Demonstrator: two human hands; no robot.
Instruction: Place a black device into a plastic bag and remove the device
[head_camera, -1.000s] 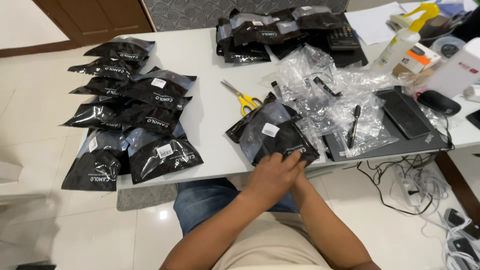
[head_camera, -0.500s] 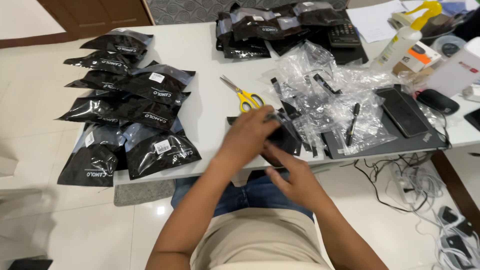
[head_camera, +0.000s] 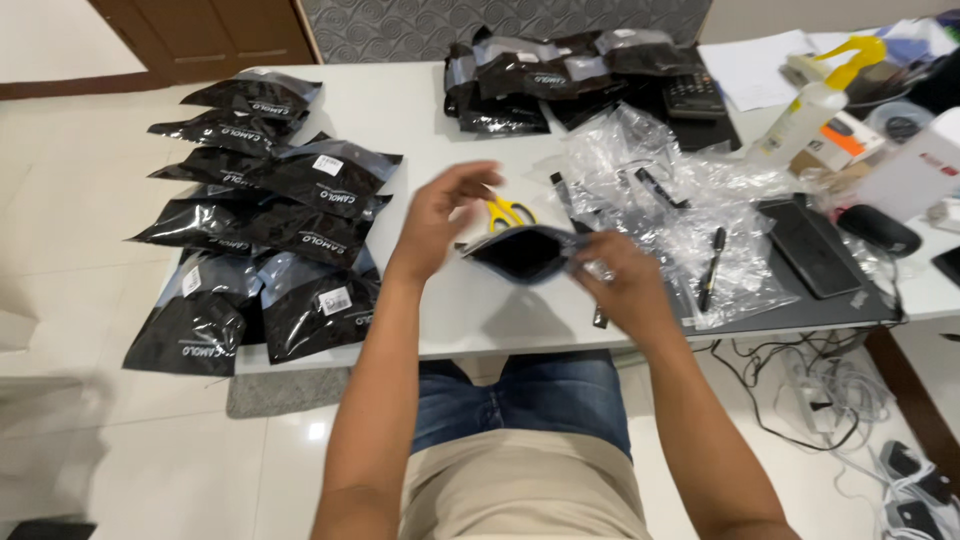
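A dark pouch (head_camera: 522, 252) is held open at table centre, mouth towards the camera, pinched at its three o'clock edge by the right hand (head_camera: 622, 285); the left hand (head_camera: 440, 215) hovers at its nine o'clock, fingers spread, not touching. At nine o'clock from it lies a spread of glossy black pouches (head_camera: 262, 250), overlapping, several bearing small white labels (head_camera: 328, 165). At twelve o'clock a second heap of black pouches (head_camera: 545, 80) with greyish clear tops is piled. At two o'clock crumpled clear plastic bags (head_camera: 680, 200) lie loose. Farther, at two to three o'clock, stand a white box (head_camera: 915, 180) and a small orange-and-white carton (head_camera: 835, 140).
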